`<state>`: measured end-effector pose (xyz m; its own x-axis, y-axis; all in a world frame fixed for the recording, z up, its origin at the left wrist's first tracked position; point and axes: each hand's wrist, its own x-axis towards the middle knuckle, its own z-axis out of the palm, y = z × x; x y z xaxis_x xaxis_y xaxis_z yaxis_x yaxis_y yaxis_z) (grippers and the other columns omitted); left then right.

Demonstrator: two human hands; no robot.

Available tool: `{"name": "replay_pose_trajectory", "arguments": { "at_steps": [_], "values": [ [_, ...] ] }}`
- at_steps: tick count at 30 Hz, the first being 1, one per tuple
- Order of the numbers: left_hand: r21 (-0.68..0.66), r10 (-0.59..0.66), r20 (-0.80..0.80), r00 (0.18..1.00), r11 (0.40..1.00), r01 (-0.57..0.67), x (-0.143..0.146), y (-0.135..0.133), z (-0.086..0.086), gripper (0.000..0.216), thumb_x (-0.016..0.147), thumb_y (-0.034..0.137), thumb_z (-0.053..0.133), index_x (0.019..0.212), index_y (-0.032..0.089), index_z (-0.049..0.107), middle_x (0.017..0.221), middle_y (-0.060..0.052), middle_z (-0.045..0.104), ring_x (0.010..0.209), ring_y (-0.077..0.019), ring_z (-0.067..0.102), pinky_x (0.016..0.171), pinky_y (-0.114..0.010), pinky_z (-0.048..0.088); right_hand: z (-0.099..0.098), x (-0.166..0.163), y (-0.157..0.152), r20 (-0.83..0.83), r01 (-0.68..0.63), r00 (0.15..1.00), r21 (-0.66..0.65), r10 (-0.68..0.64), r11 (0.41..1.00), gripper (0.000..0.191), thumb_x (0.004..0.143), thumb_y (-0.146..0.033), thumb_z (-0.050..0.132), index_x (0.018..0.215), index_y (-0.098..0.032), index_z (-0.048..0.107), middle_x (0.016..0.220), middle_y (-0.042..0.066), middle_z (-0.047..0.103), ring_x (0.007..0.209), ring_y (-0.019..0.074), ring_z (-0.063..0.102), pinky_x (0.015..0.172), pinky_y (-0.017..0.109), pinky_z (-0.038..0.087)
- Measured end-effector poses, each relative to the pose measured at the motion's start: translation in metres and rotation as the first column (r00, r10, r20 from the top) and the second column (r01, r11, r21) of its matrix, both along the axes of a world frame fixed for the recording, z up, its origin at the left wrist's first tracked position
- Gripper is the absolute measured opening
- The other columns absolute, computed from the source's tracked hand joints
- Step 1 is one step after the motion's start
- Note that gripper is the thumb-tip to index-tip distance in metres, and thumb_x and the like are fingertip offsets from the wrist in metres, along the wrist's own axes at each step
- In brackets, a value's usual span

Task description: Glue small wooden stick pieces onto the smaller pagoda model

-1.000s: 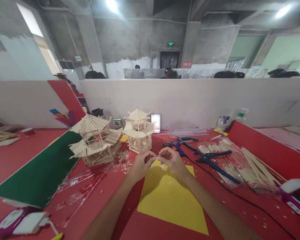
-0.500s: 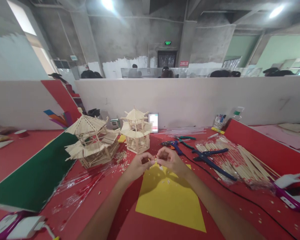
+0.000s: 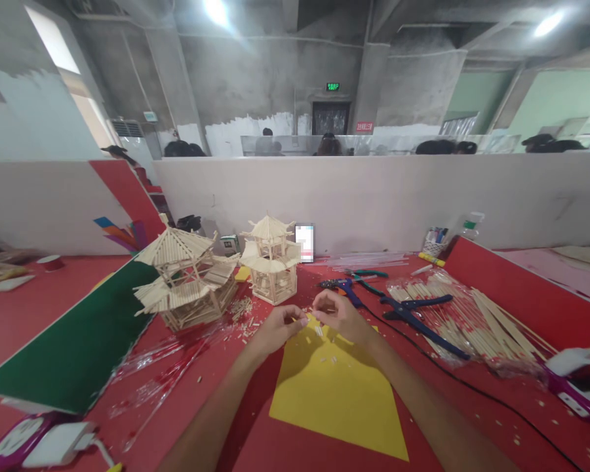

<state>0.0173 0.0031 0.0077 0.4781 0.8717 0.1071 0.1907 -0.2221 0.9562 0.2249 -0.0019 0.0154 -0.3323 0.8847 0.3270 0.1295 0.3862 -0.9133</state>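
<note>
Small pale pieces [image 3: 318, 332] lay loose on the yellow paper [image 3: 339, 410], not yet joined to anything. Above them the left hand [image 3: 279, 328] and right hand [image 3: 341, 317] hung just apart, fingertips curled inward; whether either pinched a piece could not be told. Beyond, the smaller pavilion [image 3: 271, 263] and larger pavilion [image 3: 179, 295] stood roofed, seemingly near complete.

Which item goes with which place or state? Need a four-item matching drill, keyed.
1. yellow sheet
2. larger stick pavilion
3. glue gun
4. wooden sticks

A. in front of the red panel
B. between the green board and the smaller stick pavilion
C. flat, far edge near the left hand and right hand
D. blue, nozzle pointing left

Pairs: 1-C, 2-B, 3-D, 4-A
</note>
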Motion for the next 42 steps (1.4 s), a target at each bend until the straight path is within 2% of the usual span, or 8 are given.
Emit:
{"name": "replay_pose_trajectory", "arguments": {
  "at_steps": [3,7,12,18,25,36,38,42],
  "values": [
    [0.166,0.100,-0.166,0.981,0.983,-0.072,-0.002,0.004,-0.007,0.024,0.087,0.039,0.058,0.084,0.016,0.062,0.073,0.000,0.061,0.062,-0.0115,0.052,0.057,-0.023,0.039,-0.003,0.022,0.014,0.161,0.274,0.940,0.168,-0.301,0.947,0.014,0.088,-0.034,0.056,0.093,-0.021,0.057,0.088,0.002,0.064,0.079,0.0173,0.061,0.073,0.030,0.047],
    [0.460,0.290,-0.396,0.871,0.884,-0.085,-0.009,0.004,-0.012,0.008,0.089,0.023,0.049,0.088,0.019,0.056,0.089,-0.004,0.063,0.078,-0.0171,0.057,0.069,-0.029,0.042,-0.010,0.066,0.032,0.466,0.501,0.625,0.375,-0.626,0.780,0.013,0.089,-0.034,0.054,0.090,-0.021,0.056,0.086,0.004,0.067,0.081,0.0202,0.063,0.073,0.030,0.043],
    [0.624,0.360,-0.527,0.769,0.779,0.063,-0.011,0.007,-0.019,0.011,0.091,0.013,0.040,0.087,0.020,0.048,0.093,-0.006,0.060,0.087,-0.0200,0.056,0.077,-0.032,0.043,-0.024,0.093,0.043,0.725,0.553,0.319,0.380,-0.610,0.741,0.031,0.092,-0.048,0.050,0.100,-0.019,0.057,0.093,0.011,0.071,0.084,0.0263,0.068,0.068,0.031,0.042],
    [0.654,0.413,-0.560,0.718,0.753,0.077,-0.012,0.015,-0.031,0.014,0.092,0.011,0.037,0.086,0.021,0.044,0.092,-0.007,0.058,0.090,-0.0227,0.055,0.081,-0.036,0.043,-0.028,0.085,0.050,0.852,0.551,0.203,0.308,-0.482,0.775,0.051,0.094,-0.061,0.039,0.094,-0.017,0.066,0.094,0.019,0.073,0.089,0.0326,0.070,0.073,0.038,0.047],
    [0.638,0.423,-0.596,0.683,0.766,0.082,-0.009,0.016,-0.033,0.015,0.088,0.007,0.039,0.089,0.020,0.046,0.095,-0.009,0.058,0.096,-0.0248,0.055,0.089,-0.039,0.043,-0.029,0.083,0.057,0.855,0.523,0.214,0.308,-0.473,0.795,0.050,0.096,-0.054,0.038,0.098,-0.014,0.067,0.098,0.023,0.072,0.095,0.0351,0.069,0.078,0.041,0.047],
    [0.551,0.398,-0.686,0.609,0.831,0.077,-0.017,0.001,-0.019,0.029,0.075,0.000,0.042,0.097,0.018,0.047,0.111,-0.013,0.058,0.107,-0.0253,0.055,0.091,-0.037,0.043,-0.026,0.088,0.051,0.735,0.469,0.419,0.328,-0.534,0.820,0.040,0.102,-0.041,0.024,0.104,-0.018,0.056,0.094,0.014,0.071,0.092,0.0274,0.068,0.076,0.033,0.044],
    [0.539,0.390,-0.695,0.604,0.839,0.079,-0.019,-0.001,-0.018,0.030,0.073,-0.001,0.041,0.095,0.019,0.048,0.113,-0.013,0.057,0.105,-0.0248,0.057,0.089,-0.036,0.044,-0.022,0.088,0.046,0.678,0.442,0.503,0.332,-0.536,0.834,0.040,0.102,-0.042,0.020,0.105,-0.020,0.053,0.094,0.010,0.070,0.091,0.0243,0.066,0.077,0.031,0.044],
    [0.516,0.386,-0.724,0.572,0.853,0.078,-0.022,-0.004,-0.014,0.031,0.072,-0.002,0.041,0.095,0.018,0.048,0.118,-0.015,0.055,0.100,-0.0253,0.058,0.085,-0.037,0.045,-0.013,0.080,0.033,0.409,0.330,0.824,0.218,-0.393,0.919,0.034,0.101,-0.049,0.027,0.102,-0.023,0.048,0.084,0.003,0.067,0.081,0.0216,0.064,0.078,0.034,0.046]
  ]
}}
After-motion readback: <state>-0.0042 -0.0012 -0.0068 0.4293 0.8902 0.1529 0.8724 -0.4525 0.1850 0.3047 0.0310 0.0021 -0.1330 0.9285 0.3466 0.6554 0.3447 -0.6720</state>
